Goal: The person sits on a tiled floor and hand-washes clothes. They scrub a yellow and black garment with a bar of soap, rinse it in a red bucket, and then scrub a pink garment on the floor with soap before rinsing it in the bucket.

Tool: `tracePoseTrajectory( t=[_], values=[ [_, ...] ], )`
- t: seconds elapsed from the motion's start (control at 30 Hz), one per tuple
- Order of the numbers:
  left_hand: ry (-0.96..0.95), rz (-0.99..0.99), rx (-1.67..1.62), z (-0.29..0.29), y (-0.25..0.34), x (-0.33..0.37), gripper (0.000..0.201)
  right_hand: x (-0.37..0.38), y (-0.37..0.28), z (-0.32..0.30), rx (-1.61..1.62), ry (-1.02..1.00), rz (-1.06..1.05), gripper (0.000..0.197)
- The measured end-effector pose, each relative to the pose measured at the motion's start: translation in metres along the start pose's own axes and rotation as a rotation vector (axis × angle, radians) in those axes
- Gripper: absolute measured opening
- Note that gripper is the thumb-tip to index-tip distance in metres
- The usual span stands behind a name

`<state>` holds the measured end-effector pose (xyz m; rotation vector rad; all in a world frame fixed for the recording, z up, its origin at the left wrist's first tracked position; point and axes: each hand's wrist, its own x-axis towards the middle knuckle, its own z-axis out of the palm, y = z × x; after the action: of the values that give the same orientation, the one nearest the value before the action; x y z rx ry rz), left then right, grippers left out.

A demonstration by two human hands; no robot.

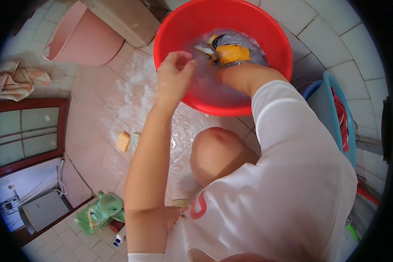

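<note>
A red basin (167, 37) of cloudy, soapy water stands on the floor in front of me. Wet cloth (233, 53) in yellow, grey and black lies in the water. My right hand (226, 75) reaches into the basin against the cloth; its fingers are hidden under water and fabric. Over the basin's left rim hangs my left hand (174, 76), its fingers loosely bent, the thumb apart from them and nothing held.
Foam and water spread over the tiles (137, 83) left of the basin. There lie a yellow soap bar (123, 142) and a pale block (135, 143). Around me are a pink bucket (85, 37), a blue tub (332, 113) with red cloth, and a green jug (107, 205).
</note>
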<state>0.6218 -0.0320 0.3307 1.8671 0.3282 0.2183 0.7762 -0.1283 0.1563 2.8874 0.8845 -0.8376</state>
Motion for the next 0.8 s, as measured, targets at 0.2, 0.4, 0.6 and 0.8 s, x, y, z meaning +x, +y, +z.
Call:
tracePoseTrajectory(
  t=[0.2,0.4,0.6,0.8],
  values=[
    [0.104,-0.084,0.647,0.026,-0.015,0.03,0.056,-0.005,-0.014,0.024,-0.089,-0.193,-0.125,0.051],
    [0.07,-0.292,0.546,0.035,-0.012,0.038,0.057,-0.027,-0.019,-0.034,-0.012,-0.482,-0.265,0.043],
    [0.222,-0.41,0.211,0.024,-0.024,0.05,0.054,-0.034,0.003,-0.147,0.713,-0.439,-0.1,0.038],
    [0.334,-0.909,-0.691,0.05,-0.001,0.069,0.048,0.002,0.077,-0.087,0.301,0.414,0.093,0.049]
  ],
)
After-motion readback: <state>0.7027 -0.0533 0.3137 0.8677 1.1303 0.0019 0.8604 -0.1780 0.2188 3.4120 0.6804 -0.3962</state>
